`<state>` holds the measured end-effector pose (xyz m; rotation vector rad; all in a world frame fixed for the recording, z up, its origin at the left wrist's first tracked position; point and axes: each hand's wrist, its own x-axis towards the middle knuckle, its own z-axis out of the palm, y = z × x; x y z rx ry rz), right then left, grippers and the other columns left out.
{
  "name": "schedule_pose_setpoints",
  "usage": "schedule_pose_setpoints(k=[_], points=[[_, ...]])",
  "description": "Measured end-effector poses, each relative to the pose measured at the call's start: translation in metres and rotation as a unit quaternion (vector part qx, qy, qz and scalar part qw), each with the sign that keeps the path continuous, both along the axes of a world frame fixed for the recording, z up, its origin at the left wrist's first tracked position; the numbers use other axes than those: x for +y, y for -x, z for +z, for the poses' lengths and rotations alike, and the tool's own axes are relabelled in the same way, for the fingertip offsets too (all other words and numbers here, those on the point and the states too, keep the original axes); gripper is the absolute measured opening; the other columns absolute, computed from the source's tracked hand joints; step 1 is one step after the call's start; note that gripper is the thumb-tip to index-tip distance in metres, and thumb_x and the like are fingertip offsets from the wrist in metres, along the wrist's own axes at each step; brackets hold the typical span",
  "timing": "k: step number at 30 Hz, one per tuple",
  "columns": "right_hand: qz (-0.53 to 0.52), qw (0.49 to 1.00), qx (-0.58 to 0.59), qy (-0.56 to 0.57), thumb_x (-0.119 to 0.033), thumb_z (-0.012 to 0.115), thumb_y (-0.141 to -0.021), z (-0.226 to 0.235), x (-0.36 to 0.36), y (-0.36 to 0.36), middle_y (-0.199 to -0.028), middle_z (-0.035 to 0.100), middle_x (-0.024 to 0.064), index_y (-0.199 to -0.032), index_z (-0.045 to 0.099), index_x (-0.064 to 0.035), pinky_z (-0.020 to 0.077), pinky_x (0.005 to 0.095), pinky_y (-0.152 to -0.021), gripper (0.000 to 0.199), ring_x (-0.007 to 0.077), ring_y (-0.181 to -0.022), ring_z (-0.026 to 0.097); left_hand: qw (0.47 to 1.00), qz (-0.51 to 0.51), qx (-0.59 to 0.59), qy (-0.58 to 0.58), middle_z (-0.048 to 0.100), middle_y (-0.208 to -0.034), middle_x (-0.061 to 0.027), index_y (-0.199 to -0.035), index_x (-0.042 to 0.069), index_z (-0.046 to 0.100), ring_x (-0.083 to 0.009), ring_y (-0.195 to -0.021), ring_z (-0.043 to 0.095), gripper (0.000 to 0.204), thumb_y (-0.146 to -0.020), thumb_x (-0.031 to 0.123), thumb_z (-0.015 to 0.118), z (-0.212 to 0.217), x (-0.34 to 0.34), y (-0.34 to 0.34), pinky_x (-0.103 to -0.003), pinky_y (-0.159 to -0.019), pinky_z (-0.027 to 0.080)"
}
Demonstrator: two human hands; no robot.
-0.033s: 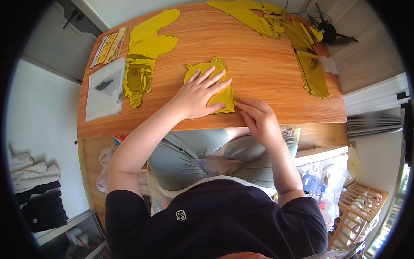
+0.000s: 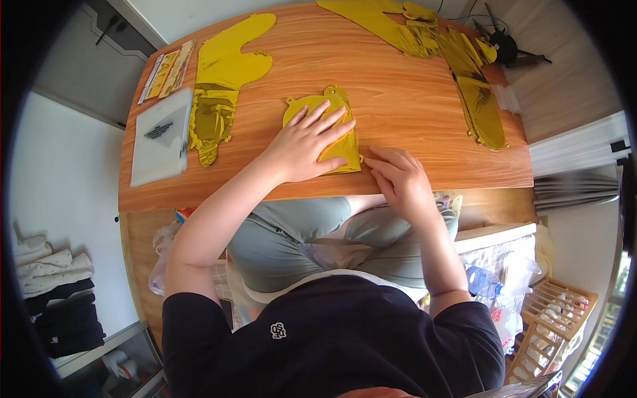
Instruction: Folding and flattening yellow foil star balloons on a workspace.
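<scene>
- The left hand (image 2: 305, 146) lies flat, fingers spread wide, on a shiny gold foil shape (image 2: 332, 129).
- The right hand (image 2: 398, 176), fingers curled, pinches its corner.
- It lies on the smooth wooden table (image 2: 411, 93).

Two hands were counted, a left hand (image 2: 302, 146) and a right hand (image 2: 398, 179). One folded gold foil balloon (image 2: 332, 129) was seen under them. One wooden table (image 2: 398, 99), one white pouch (image 2: 161, 136) and one flat card packet (image 2: 167, 71) were counted.
</scene>
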<state>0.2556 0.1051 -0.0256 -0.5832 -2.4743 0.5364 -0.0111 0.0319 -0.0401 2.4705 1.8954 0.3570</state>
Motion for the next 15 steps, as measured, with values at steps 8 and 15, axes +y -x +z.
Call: schedule_pose_setpoints(k=[8,15], points=[[0.11,0.985,-0.06,-0.122,-0.017,0.075,-0.09,0.013,0.024,-0.004,-0.132,0.069,0.0073,-0.12,0.076,-0.0105,0.0508,0.0452,-0.102,0.031,0.0295,-0.123,0.063,1.0,0.006,-0.01,0.009,0.034,-0.17,-0.0101,-0.164,0.025,0.038,-0.0374,-0.158,0.027,0.078,-0.099,0.066,0.056,0.0,0.002,-0.001,-0.06,-0.126,0.024],[0.228,0.956,-0.098,-0.158,-0.026,0.074,-0.09,0.021,0.046,-0.004,-0.139,0.065,0.0082,-0.121,0.075,-0.0117,0.0481,0.0457,-0.107,0.035,0.0284,-0.129,0.06,1.0,0.013,-0.005,0.02,0.033,-0.171,-0.0084,-0.164,0.026,0.038,-0.0359,-0.159,0.026,0.078,-0.099,0.063,0.059,0.002,0.0,-0.003,-0.058,-0.127,0.023]])
